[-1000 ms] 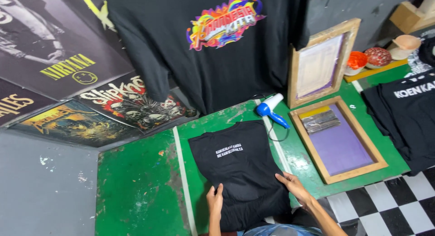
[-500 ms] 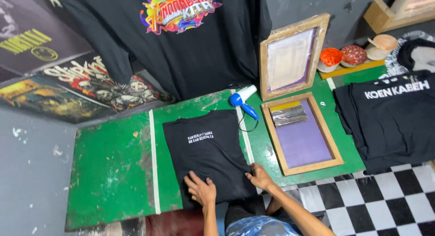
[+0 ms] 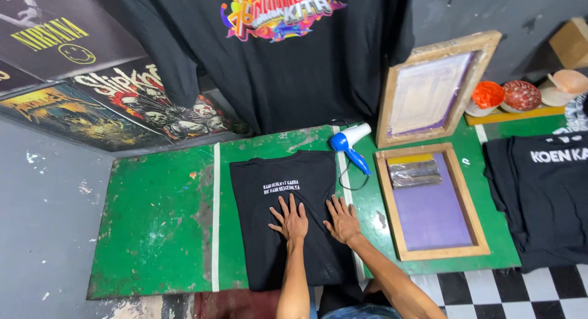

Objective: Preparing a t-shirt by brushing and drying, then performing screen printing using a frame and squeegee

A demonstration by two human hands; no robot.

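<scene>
Head-camera view was taken looking down on a worn green-painted tabletop [image 3: 153, 221], on which a folded black cotton T-shirt with a small block of white lettering [image 3: 288, 215] was laid flat between two pale tape stripes. Both hands were seen pressed on it, flat and unclenched, fingers spread, with nothing gripped in either: the left hand [image 3: 290, 218] was placed on the middle of the cloth, the right hand [image 3: 343, 220] just beside it, over the shirt's right edge where the pale stripe ran. The shirt's long axis was found to run away from the person, from the near tabletop edge toward the wall, so that the lettered upper part lay beyond the fingertips and the lower part lay back under the forearms. The left hand was judged the nearer to the lettering. A blue-and-white hair dryer [image 3: 349, 146] was seen beyond the right hand, apart from the shirt's top right corner, with its cord looped on the green paint. Farther right, a wooden screen-printing frame with purple mesh [image 3: 432, 202] was laid flat, well apart from both hands, and a second frame of the same kind [image 3: 432, 89] was leaned against the wall.
</scene>
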